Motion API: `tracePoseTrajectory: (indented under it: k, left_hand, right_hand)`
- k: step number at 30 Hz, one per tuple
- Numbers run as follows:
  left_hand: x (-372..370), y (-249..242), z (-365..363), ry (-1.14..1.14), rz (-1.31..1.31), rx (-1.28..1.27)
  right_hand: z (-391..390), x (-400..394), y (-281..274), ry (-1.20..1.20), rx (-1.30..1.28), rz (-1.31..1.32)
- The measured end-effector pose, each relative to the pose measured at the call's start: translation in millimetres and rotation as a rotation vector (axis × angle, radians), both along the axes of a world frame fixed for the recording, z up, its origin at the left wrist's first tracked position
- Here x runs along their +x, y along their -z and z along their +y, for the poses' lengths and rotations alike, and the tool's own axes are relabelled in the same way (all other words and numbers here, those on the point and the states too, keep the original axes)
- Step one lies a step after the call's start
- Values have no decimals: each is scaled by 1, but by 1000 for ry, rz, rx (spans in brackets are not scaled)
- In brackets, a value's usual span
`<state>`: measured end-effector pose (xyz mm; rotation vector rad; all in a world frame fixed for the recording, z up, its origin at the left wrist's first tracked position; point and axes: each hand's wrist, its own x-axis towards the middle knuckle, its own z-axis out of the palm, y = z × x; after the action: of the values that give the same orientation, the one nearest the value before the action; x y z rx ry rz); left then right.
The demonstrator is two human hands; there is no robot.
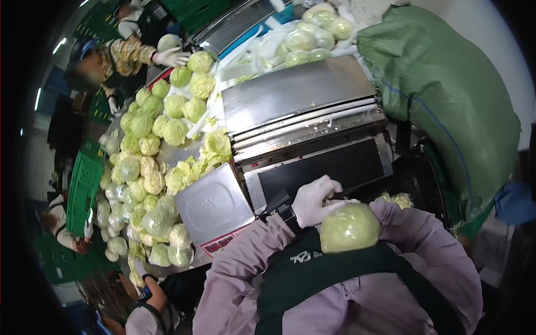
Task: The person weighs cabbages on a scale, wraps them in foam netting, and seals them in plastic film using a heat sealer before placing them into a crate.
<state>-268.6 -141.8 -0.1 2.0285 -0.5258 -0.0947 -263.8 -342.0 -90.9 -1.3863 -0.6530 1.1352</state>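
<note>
A pale green cabbage (pixel 350 229) in shiny clear film is close against my chest, over the dark apron (pixel 296 279). Beside its upper left stands my left hand (pixel 314 202) in a white glove, its fingers curled inward; what they hold, if anything, is hidden. My right sleeve (pixel 410 223) reaches the cabbage's right side. Behind the cabbage, my right hand is out of sight. Just beyond my left hand lies the black plate (pixel 324 170) of a steel wrapping machine (pixel 298 92).
A scale with a metal platform (pixel 215 202) stands left, by a heap of cabbages (pixel 148 131), some wrapped. More wrapped cabbages (pixel 312 36) sit behind the machine. A bulging green sack (pixel 446 95) rises on the right. Co-workers, one with a gloved hand (pixel 170 57), stand left near a green crate (pixel 84 184).
</note>
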Motion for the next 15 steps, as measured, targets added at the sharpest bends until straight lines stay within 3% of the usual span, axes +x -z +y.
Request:
tracePoseTrajectory:
  k: [1, 4, 6, 8, 10, 11, 12, 14, 15]
  left_hand:
    - [13, -11, -5, 125, -191, -63]
    - [16, -28, -27, 472, -75, -123]
    - [12, -25, -32, 633, 222, -158]
    - [-4, -30, -49, 564, 640, -562]
    - [-4, -23, -59, 552, 531, -480]
    - [-11, -18, -62, 481, 372, -304]
    - [-24, -11, -69, 382, 770, -612]
    - [-27, -4, -67, 224, 863, -613]
    - [-23, -4, -65, 202, 923, -631]
  right_hand:
    - [-2, -1, -8, 24, 26, 0]
    - [1, -11, -18, 111, 78, -49]
    - [2, -19, -23, 171, 100, -82]
    - [-1, -21, -30, 223, 125, -104]
    - [-19, -20, -38, 327, 132, -98]
    - [-32, -18, -40, 401, 125, -75]
    - [-47, -16, -45, 539, 108, 17]
    - [-78, -20, -60, 840, 38, 401]
    - [-89, -29, -85, 897, 130, 426]
